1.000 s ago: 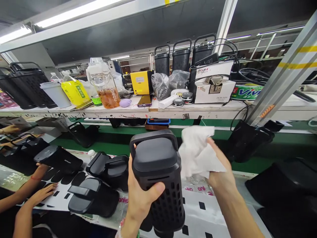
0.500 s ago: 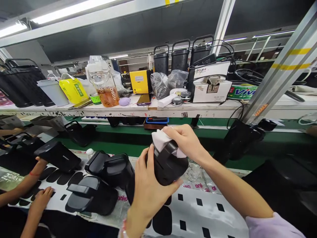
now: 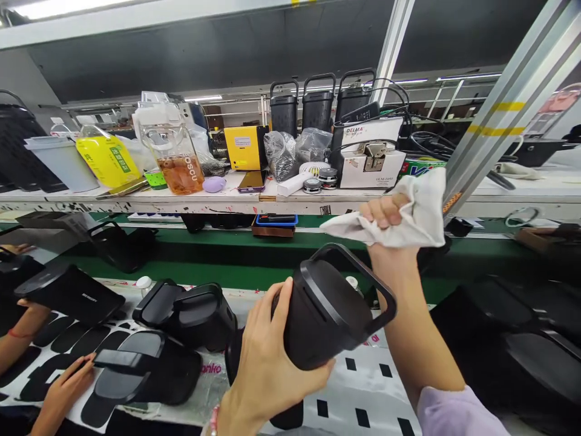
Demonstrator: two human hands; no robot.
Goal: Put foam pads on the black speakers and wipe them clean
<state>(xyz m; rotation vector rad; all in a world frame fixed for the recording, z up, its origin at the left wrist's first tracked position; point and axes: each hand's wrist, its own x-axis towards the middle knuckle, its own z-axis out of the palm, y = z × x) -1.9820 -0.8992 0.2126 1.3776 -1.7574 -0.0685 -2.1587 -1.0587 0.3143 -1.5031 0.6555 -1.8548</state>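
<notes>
My left hand [image 3: 263, 369] grips a black speaker-like unit with a carry handle [image 3: 329, 309], tilted so its top faces up and to the right. My right hand [image 3: 391, 221] is raised above and to the right of the unit, fingers closed on a crumpled white cloth [image 3: 420, 212]. The cloth is clear of the unit. Beneath my hands lies a white sheet with black squares [image 3: 363, 387] on the bench.
Several similar black units [image 3: 186, 306] lie on the bench at left. Another person's hands [image 3: 63, 390] rest at the lower left near one unit. A cluttered shelf [image 3: 227, 203] holds bottles, a yellow box and a white machine. A green conveyor [image 3: 218, 263] runs behind.
My right hand has lifted the cloth off the unit's top and moved it up to the right. My left hand has tipped the unit, and its handle now stands out.
</notes>
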